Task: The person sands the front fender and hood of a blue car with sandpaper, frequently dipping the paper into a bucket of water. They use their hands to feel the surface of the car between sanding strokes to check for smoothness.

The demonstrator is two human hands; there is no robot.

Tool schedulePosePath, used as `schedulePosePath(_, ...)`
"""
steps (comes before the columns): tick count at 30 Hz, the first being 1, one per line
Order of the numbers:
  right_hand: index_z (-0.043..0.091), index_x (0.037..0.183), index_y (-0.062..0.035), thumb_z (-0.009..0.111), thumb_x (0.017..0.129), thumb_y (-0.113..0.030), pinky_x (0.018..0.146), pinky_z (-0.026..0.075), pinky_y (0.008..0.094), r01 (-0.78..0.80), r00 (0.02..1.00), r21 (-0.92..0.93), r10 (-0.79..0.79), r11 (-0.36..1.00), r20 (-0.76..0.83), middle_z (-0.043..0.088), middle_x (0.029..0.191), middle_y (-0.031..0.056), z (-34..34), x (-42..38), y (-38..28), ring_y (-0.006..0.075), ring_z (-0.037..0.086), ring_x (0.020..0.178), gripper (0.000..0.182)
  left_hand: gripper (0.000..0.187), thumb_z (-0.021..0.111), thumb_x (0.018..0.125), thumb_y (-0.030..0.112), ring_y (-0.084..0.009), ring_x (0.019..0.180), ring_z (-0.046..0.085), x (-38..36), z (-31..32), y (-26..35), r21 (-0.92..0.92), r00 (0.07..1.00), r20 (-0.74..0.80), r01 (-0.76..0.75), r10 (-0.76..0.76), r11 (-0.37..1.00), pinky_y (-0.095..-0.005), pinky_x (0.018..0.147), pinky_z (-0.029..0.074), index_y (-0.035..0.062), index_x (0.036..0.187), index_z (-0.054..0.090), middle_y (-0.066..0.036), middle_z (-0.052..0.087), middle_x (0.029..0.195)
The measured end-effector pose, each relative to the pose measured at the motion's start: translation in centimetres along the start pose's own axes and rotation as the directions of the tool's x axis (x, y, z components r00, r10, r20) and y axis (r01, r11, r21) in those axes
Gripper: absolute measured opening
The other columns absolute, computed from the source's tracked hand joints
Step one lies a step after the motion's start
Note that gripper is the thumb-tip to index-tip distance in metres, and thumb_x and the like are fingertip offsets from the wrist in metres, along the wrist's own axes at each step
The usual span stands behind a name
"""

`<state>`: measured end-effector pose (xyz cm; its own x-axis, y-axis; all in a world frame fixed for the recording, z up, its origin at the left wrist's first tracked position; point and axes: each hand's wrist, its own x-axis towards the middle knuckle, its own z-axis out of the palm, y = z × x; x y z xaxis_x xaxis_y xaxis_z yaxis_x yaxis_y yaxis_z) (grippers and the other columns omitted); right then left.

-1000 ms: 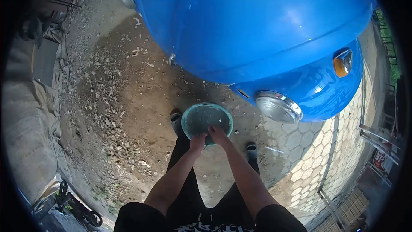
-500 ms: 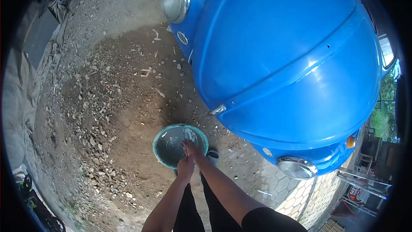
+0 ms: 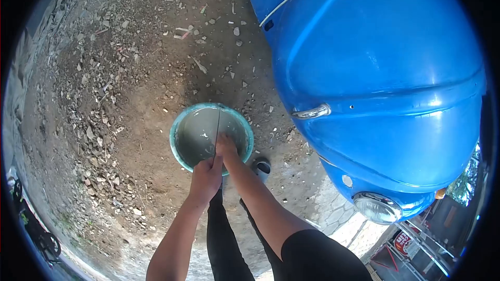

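Observation:
A teal bucket [image 3: 175,145] holding cloudy grey water stands on the dirt in front of my legs. My left hand [image 3: 207,177] is closed around a thin dark wire handle [image 3: 217,130], which runs up across the bucket to its far rim. Over the water inside the rim is my right hand [image 3: 225,147], close beside the wire. Its fingertips point down and away from me, and whether they grip anything is hidden.
A blue car [image 3: 380,62] with a chrome hood handle [image 3: 311,111] and a round headlight [image 3: 377,208] fills the right. Stones and rubble [image 3: 99,145] cover the ground at left. A grey object with a dark round end [image 3: 262,166] sits right of the bucket.
My view has tilted and shifted, so the bucket appears higher and larger, and the car further right. My left hand stays closed on the wire handle, while the hands appear slightly further apart.

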<state>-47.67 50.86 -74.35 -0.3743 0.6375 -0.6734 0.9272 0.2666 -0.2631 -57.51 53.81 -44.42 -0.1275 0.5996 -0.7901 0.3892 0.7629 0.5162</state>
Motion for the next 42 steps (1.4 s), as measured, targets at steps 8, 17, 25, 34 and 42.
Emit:
schedulePosePath(8,0.050,0.157,-0.0094,0.046,0.110,-0.006,0.114,0.046,0.0419,0.073,0.982,0.863,0.117,0.499,-0.150,0.061,0.147,0.0223,-12.6,-12.3,-0.9,0.0392,0.058,0.138,0.047,0.039,0.058,0.110,0.029,-0.0370,0.106,0.068,-1.6,-3.1,-2.7,0.563,0.729,-0.431,-0.242,0.531,0.790,-0.0463,0.089,0.054,-0.0007,0.135,0.058,-0.025,0.068,0.113)
schedulePosePath(17,0.059,0.153,-0.0183,0.061,0.111,-0.027,0.090,0.060,0.0303,0.282,0.925,0.954,0.237,0.101,-0.298,0.069,0.130,0.0066,-38.6,-32.4,-5.7,0.0146,0.068,0.111,0.043,0.052,0.057,0.112,0.025,-0.0243,0.130,0.060,-13.8,-4.9,8.3,-0.438,0.856,-0.059,-0.484,0.513,0.757,-0.0424,0.103,0.055,0.0023,0.156,0.041,-0.016,0.057,0.146)
schedulePosePath(25,0.052,0.145,-0.0080,0.058,0.113,-0.029,0.073,0.066,0.0334,0.478,0.821,0.878,0.361,-0.008,-0.444,0.061,0.109,0.0046,-51.1,-47.3,-6.1,0.0134,0.066,0.101,0.039,0.047,0.062,0.110,0.032,-0.0239,0.122,0.066,-28.4,-7.9,22.2,-0.639,0.796,0.099,-0.409,0.597,0.652,-0.0473,0.097,0.061,0.0056,0.147,0.049,-0.012,0.059,0.139)
schedulePosePath(34,0.060,0.134,-0.0048,0.067,0.106,-0.020,0.079,0.062,0.0329,0.505,0.679,0.863,0.618,-0.001,-0.396,0.062,0.118,0.0111,-53.0,-59.2,-3.5,0.0200,0.068,0.105,0.032,0.021,0.066,0.108,0.021,-0.0185,0.105,0.071,-35.2,-4.5,30.6,-0.620,0.648,0.417,-0.309,0.637,0.721,-0.0449,0.086,0.067,0.0039,0.119,0.066,-0.009,0.071,0.115)
schedulePosePath(42,0.049,0.154,-0.0009,0.061,0.107,-0.047,0.111,0.049,0.0443,0.432,0.327,0.839,0.809,0.332,-0.488,0.061,0.146,0.0257,-50.7,-60.7,0.2,0.0346,0.064,0.128,0.067,0.024,0.071,0.105,0.021,-0.0172,0.102,0.070,-35.7,1.7,34.2,-0.545,0.638,0.504,-0.288,0.582,0.787,-0.0397,0.088,0.064,0.0032,0.120,0.063,-0.009,0.070,0.113)
